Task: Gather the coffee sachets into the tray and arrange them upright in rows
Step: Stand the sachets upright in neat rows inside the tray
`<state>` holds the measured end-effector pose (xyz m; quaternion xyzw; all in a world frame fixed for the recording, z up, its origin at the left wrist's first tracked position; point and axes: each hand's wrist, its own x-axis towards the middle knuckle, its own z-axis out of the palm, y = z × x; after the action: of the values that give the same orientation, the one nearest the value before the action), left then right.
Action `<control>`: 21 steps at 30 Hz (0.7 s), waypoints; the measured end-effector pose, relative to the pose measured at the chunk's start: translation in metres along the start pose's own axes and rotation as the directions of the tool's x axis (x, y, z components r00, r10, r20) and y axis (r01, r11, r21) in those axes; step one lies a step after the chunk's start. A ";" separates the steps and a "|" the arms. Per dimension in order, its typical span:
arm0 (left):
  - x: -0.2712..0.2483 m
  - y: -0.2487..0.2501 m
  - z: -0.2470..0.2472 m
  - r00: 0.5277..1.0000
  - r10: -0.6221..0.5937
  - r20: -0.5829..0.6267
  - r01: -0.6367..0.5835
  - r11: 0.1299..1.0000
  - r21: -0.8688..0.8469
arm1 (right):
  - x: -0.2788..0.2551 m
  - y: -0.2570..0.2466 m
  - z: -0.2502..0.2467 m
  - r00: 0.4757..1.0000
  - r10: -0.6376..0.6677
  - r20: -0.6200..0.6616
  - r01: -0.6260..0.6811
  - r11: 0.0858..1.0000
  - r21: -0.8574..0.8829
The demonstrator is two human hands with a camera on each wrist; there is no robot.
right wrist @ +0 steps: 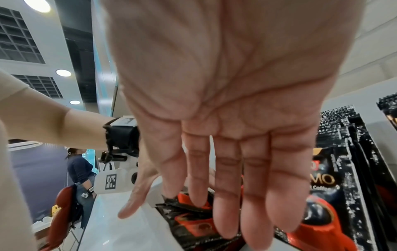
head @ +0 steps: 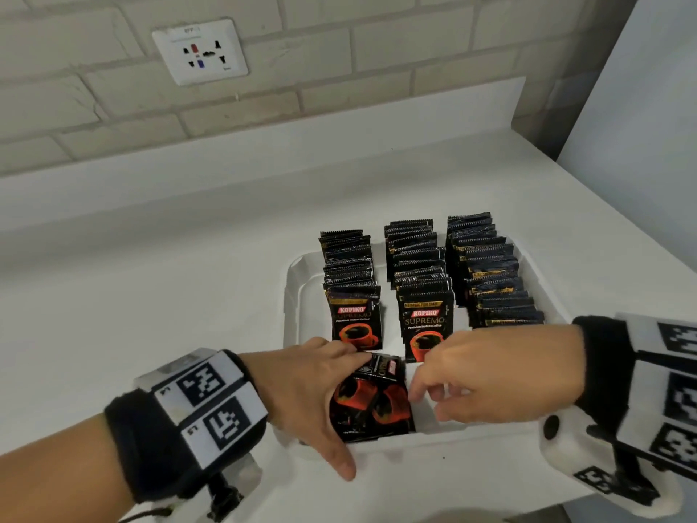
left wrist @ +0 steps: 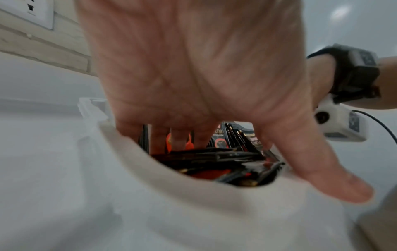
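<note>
A: Where are the sachets? I count 3 upright rows (head: 422, 273) standing in the white tray (head: 292, 296), the tray on the pale counter (head: 151, 258); a loose heap of sachets (head: 371, 400) lies flat at the tray's near edge, in front of the rows.

B: And the hands? The left hand (head: 305, 386) reaches over the near rim, fingers extended onto the heap's left side, thumb splayed outside the wall; from the left wrist view the fingers (left wrist: 178, 137) dip among the flat packets, but I cannot tell whether they pinch any.

A: The right hand (head: 486, 368) sits beside the heap's right edge, fingers loosely spread and straight (right wrist: 227, 195), tips near or on the packets; it grips nothing that I can see.

B: Handling, as I judge it: each packet is light, thin and glossy, so slippery; the foil bends easily, and a stack will fan out.

A: So squeeze the heap from both flat faces, square the bundle, then stand it on its short edge against a row's front packet.
</note>
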<state>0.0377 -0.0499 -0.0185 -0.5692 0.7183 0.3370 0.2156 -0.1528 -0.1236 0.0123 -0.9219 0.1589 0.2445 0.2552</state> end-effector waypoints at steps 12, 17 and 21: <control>0.008 -0.007 -0.007 0.999 0.007 0.035 -0.005 0.997 -0.075 | -0.029 0.006 0.021 0.995 0.009 -0.103 -0.001 0.997 0.082; 0.011 -0.011 -0.003 0.999 0.039 -0.003 -0.039 0.999 -0.021 | -0.024 -0.003 0.029 0.995 0.100 0.028 -0.103 0.981 0.163; 0.012 -0.011 -0.003 0.997 0.073 -0.027 -0.074 0.997 -0.015 | -0.003 -0.002 0.028 0.985 0.095 0.143 -0.136 0.939 0.317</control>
<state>0.0456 -0.0618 -0.0274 -0.5484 0.7389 0.3428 0.1891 -0.1646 -0.1062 -0.0066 -0.8389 0.2346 0.2867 0.3987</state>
